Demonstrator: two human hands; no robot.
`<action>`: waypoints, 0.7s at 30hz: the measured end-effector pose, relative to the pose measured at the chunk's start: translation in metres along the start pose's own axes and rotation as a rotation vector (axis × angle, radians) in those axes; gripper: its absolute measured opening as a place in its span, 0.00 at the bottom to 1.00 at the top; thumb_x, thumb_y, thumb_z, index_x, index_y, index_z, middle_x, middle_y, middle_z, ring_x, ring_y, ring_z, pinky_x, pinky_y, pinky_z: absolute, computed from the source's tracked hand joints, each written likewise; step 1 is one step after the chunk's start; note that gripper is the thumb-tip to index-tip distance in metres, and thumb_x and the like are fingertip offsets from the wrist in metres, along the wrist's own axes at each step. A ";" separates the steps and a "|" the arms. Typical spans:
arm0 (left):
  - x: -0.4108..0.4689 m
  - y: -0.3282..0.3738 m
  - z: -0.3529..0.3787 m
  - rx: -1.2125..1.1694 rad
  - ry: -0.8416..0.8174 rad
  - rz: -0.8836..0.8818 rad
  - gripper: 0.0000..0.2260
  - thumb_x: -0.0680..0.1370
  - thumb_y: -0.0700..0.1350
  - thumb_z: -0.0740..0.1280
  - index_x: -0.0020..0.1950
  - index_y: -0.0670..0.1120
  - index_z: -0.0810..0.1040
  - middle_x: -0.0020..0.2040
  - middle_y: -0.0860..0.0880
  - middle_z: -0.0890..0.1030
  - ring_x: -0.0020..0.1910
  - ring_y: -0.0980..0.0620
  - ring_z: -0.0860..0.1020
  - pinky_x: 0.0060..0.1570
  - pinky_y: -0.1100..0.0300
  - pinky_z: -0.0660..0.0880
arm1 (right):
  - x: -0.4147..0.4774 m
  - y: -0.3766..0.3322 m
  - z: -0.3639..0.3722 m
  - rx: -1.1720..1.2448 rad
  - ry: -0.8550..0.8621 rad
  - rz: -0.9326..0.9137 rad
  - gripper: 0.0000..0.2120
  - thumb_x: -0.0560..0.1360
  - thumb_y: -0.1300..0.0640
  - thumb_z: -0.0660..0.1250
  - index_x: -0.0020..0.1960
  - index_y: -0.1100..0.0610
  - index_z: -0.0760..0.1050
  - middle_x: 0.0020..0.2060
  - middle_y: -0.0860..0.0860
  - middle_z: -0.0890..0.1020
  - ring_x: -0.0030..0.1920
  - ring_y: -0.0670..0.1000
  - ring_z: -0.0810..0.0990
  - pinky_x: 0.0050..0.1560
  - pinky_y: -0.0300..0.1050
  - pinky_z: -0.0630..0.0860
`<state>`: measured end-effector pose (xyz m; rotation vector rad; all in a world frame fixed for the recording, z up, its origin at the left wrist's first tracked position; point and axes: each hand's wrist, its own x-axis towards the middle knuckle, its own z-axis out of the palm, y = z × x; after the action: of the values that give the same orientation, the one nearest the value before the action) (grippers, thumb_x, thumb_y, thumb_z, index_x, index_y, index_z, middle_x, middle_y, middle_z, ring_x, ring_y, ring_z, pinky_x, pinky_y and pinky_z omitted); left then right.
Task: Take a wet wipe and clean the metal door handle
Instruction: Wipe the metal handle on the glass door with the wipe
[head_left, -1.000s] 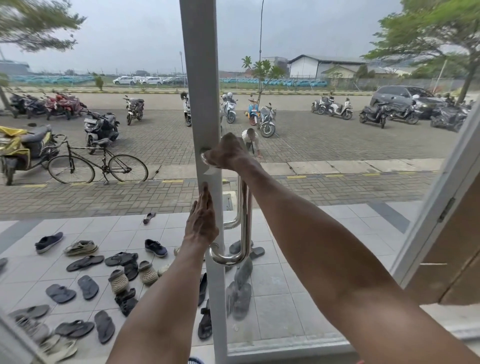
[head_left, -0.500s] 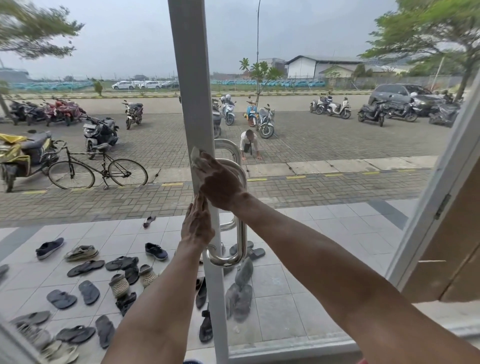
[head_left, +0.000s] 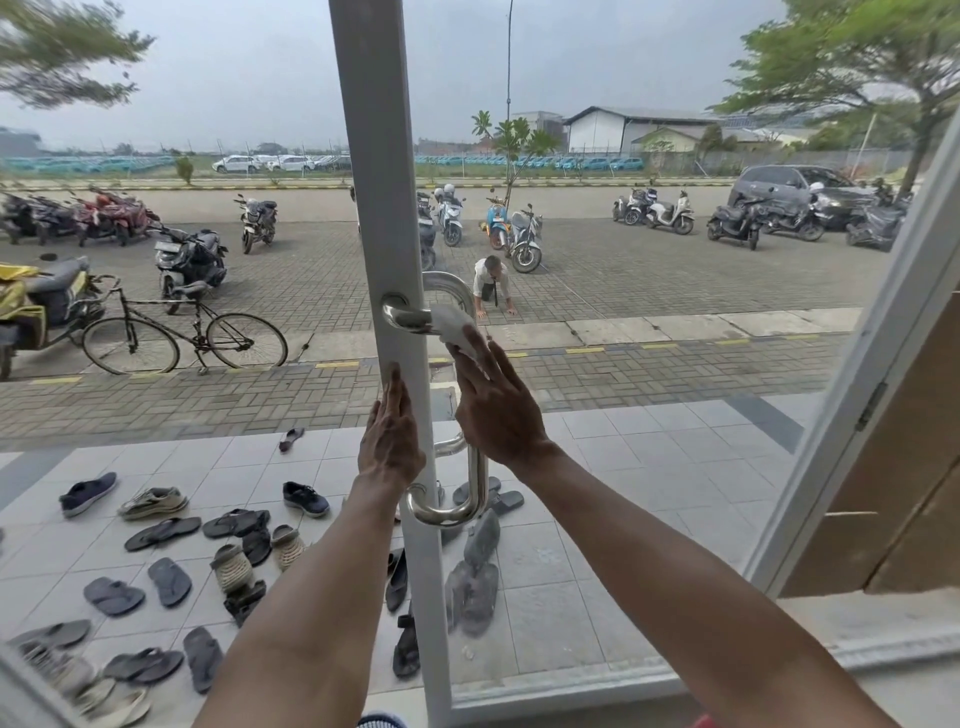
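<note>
The left grip (head_left: 392, 441) lies flat, fingers straight, against the white-painted metal door frame (head_left: 366, 156), just left of the right grip (head_left: 493, 408). The right grip is spread, its straight fingers pressing a crumpled white wet wipe (head_left: 452, 322) onto the upper bend of the shiny curved steel door handle (head_left: 477, 488). The wipe sits at this grip's fingertips. Through the glass, below both grips, dark sandals and shoes (head_left: 166, 532) lie scattered on pale tiles. Further out, left of the grips, stands a black bicycle (head_left: 182, 332). Above the right grip a person in a white shirt (head_left: 489, 286) crouches on the paving near parked scooters (head_left: 452, 218).
</note>
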<state>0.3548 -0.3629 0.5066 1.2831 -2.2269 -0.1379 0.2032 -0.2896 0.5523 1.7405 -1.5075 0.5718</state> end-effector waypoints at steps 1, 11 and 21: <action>0.000 0.000 0.000 -0.006 -0.001 0.001 0.48 0.72 0.32 0.68 0.80 0.41 0.36 0.81 0.50 0.37 0.79 0.45 0.57 0.78 0.54 0.56 | -0.004 -0.006 0.001 0.054 -0.005 0.058 0.31 0.75 0.63 0.57 0.77 0.68 0.60 0.78 0.59 0.60 0.80 0.59 0.48 0.78 0.57 0.55; 0.001 -0.008 0.000 0.016 -0.016 0.036 0.48 0.71 0.31 0.67 0.80 0.41 0.37 0.81 0.49 0.38 0.79 0.46 0.56 0.78 0.56 0.55 | -0.056 -0.047 0.030 -0.032 -0.265 0.078 0.24 0.73 0.53 0.66 0.62 0.69 0.78 0.69 0.62 0.74 0.78 0.58 0.61 0.78 0.58 0.50; -0.001 -0.008 -0.001 -0.015 -0.004 0.027 0.50 0.71 0.31 0.69 0.81 0.43 0.37 0.82 0.51 0.41 0.76 0.43 0.63 0.75 0.53 0.62 | -0.012 -0.015 -0.001 -0.380 -0.173 -0.075 0.26 0.78 0.60 0.55 0.72 0.72 0.65 0.75 0.67 0.64 0.79 0.62 0.53 0.78 0.60 0.35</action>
<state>0.3618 -0.3666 0.5043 1.2449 -2.2419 -0.1474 0.2158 -0.2805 0.5405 1.5679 -1.5436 0.0860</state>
